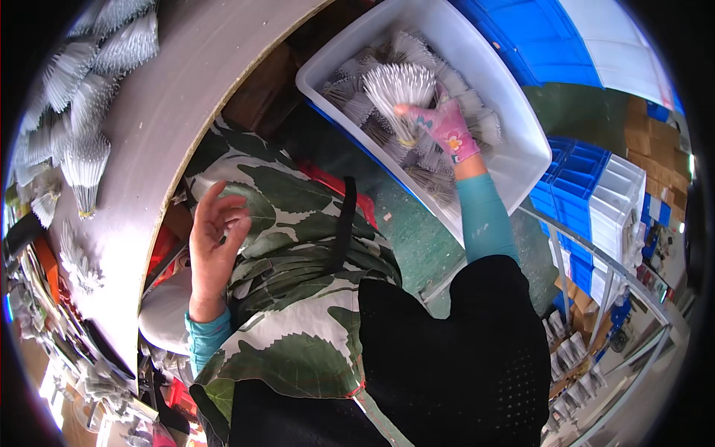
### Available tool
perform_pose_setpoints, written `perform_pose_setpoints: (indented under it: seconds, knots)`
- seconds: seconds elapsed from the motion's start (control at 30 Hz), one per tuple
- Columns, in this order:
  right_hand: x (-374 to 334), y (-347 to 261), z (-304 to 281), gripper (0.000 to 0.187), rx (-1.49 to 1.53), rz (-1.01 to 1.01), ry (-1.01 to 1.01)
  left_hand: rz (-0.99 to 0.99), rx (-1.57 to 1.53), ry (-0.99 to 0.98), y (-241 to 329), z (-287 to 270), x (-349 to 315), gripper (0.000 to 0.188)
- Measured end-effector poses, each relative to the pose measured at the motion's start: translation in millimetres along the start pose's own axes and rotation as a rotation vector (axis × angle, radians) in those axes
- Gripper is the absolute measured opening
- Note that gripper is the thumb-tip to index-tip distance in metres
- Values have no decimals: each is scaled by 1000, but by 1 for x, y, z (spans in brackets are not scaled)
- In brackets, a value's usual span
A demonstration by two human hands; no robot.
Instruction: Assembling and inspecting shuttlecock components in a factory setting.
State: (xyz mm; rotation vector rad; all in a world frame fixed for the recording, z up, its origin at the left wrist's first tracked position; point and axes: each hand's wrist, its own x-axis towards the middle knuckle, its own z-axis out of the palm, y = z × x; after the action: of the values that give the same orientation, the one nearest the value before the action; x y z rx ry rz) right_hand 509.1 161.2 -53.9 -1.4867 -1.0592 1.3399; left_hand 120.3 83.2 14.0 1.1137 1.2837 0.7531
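Observation:
My right hand (pixel 447 128), in a pink flowered glove that leaves the thumb tip bare, grips a fanned bundle of thin white wires (pixel 401 88). A yellowish band ties the bundle's narrow end. Hand and bundle are over a white plastic bin (pixel 514 153) that holds many similar bundles (pixel 439 182). My bare left hand (pixel 214 246) is raised beside the table edge, above my leaf-print apron (pixel 290 201). Its fingers are loosely curled and apart, with nothing between them.
On the left, a curved-looking table (pixel 160 97) carries more wire bundles (pixel 83 160). Blue bins (pixel 577 179) and white bins (pixel 618 197) stand at the right by a metal rail (pixel 596 249). Cardboard boxes (pixel 655 141) are stacked farther right. A red object (pixel 365 207) shows beyond my apron.

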Motion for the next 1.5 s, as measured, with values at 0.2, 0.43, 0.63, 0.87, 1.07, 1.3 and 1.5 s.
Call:
perform_pose_setpoints:
  seconds: [0.2, 0.43, 0.63, 0.87, 1.07, 1.3, 1.5]
  knots:
    - [1, 129, -6, 90, -897, 288, -25, -117, 21, 90, -13, -14, -14, 56]
    - [8, 181, 18, 72, -1110, 511, -211, -194, 70, 131, -6, -7, -10, 55]
    - [0, 214, 17, 53, -1122, 390, -186, -175, 22, 105, -2, -5, -6, 50]
    - [-6, 191, -12, 69, -1100, 417, -260, -188, 45, 74, -9, -17, -10, 48]
    - [11, 144, -86, 33, -721, 191, 226, -124, -49, 154, -16, -46, -23, 45]
    - [22, -25, 27, 27, 8, -74, 241, -10, -40, 251, -37, -73, -43, 42]
    - [23, -119, 176, 18, -177, -460, -223, 105, -160, 307, -68, -75, -46, 42]
